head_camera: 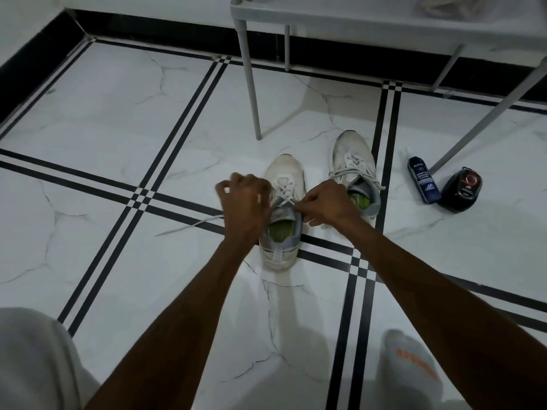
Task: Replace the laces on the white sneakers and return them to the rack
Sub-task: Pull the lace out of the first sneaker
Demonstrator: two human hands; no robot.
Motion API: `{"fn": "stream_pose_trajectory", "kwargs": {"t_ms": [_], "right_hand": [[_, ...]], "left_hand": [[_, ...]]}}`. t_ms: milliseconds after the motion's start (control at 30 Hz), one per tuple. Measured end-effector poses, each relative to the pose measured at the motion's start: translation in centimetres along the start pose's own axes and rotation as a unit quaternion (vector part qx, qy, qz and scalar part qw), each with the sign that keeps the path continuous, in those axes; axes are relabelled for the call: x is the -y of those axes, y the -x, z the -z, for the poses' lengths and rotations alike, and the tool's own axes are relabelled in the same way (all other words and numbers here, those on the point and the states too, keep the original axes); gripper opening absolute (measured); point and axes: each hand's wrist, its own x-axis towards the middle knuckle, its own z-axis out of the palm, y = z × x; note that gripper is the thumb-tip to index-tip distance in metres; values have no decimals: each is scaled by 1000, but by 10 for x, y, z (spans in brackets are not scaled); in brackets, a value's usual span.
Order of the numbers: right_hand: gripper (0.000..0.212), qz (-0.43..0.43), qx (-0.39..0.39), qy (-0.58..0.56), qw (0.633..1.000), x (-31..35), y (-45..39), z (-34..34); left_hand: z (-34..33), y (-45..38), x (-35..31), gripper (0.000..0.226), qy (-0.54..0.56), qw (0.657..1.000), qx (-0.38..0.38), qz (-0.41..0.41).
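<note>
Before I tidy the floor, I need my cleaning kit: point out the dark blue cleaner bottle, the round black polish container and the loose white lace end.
dark blue cleaner bottle (421, 181): head view, label.
round black polish container (460, 190): head view, lid.
loose white lace end (189, 226): head view, middle of strand.

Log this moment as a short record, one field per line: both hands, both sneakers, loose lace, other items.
left hand: fingers curled, at the near sneaker's lace
right hand: pinches the lace at the top eyelets
near sneaker: on the floor, toe away, laced partway up
far sneaker: right of it, laced, ends loose
lace end: trails left across the floor
cleaner bottle: lying right of the sneakers
black container: beside the bottle
rack: behind, on thin legs
</note>
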Motion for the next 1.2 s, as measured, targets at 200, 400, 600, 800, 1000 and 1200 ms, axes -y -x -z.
{"fn": "stream_pose_trajectory", "kwargs": {"t_ms": [200,400,600,800,1000,1200], "right_hand": [[21,0,8,4,1000,0,2,-3],[30,8,17,17,1000,3,1,-3],[17,-2,10,-1,1000,-2,1,1],[22,-3,4,14,1000,-3,-1,2],[29,11,12,12,1000,-2,1,2],[27,-10,6,2,1000,1,3,3]], "left_hand": [[15,0,23,29,69,966,-73,239],[-12,14,-13,21,42,988,135,-67],[-4,5,-2,12,165,976,-10,145],[4,-1,26,7,220,918,-60,325],[-6,2,-1,45,244,961,120,55],[-10,3,-9,11,233,961,107,106]]}}
